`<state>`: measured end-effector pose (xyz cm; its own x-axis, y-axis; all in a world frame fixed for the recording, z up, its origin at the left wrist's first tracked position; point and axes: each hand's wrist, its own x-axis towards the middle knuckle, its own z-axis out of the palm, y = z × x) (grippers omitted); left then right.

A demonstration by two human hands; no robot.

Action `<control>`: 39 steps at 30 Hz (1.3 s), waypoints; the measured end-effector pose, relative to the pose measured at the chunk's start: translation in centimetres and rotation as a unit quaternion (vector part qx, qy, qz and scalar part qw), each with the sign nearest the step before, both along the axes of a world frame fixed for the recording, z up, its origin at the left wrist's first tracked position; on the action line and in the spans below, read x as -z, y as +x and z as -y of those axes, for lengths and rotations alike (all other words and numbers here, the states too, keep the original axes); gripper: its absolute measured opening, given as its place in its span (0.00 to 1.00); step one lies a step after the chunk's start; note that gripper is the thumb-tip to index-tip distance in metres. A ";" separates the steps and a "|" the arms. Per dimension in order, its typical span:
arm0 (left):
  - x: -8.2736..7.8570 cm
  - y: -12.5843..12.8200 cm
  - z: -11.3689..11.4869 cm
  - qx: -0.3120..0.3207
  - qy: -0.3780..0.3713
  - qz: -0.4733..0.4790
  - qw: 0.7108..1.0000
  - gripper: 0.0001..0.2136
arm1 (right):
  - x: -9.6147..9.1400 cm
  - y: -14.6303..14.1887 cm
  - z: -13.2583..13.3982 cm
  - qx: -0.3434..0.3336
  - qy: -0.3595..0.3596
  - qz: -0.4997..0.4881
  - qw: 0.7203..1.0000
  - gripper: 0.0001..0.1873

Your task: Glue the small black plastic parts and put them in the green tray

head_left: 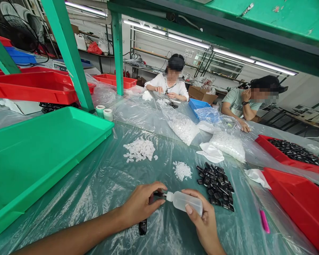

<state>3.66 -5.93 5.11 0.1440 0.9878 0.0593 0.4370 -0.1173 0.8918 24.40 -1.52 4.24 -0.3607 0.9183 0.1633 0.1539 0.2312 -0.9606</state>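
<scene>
Above the bottle (186, 203) in the right hand (205, 222), an illegible sticker (247, 9).

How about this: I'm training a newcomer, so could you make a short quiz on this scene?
1. Which hand holds the translucent bottle?
2. True or false: in the picture, the pink object lies to the right of the heap of black pieces.
3. Which is nearer the bottle: (A) the coarser white pile or (B) the finer white pile?

Key: 1. The right hand. 2. True. 3. B.
</scene>
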 end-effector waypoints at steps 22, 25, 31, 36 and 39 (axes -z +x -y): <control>0.6 -0.1 -0.3 -0.010 0.042 -0.012 0.999 0.09 | 0.1 0.1 0.0 0.014 0.085 0.019 0.996 0.11; 0.6 -0.1 -0.3 -0.013 0.043 -0.015 0.999 0.09 | 0.1 0.2 0.1 0.010 0.093 0.027 0.995 0.11; 0.7 -0.1 -0.3 -0.014 0.038 -0.016 0.999 0.10 | -0.1 0.0 0.0 0.015 0.080 0.025 0.996 0.10; 0.5 -0.1 -0.2 -0.013 0.031 -0.002 0.999 0.09 | -0.1 0.1 0.0 0.009 0.074 0.023 0.997 0.11; 0.3 -0.1 -0.1 -0.015 0.022 0.037 0.999 0.09 | 0.0 0.3 0.1 0.002 0.043 0.009 0.999 0.12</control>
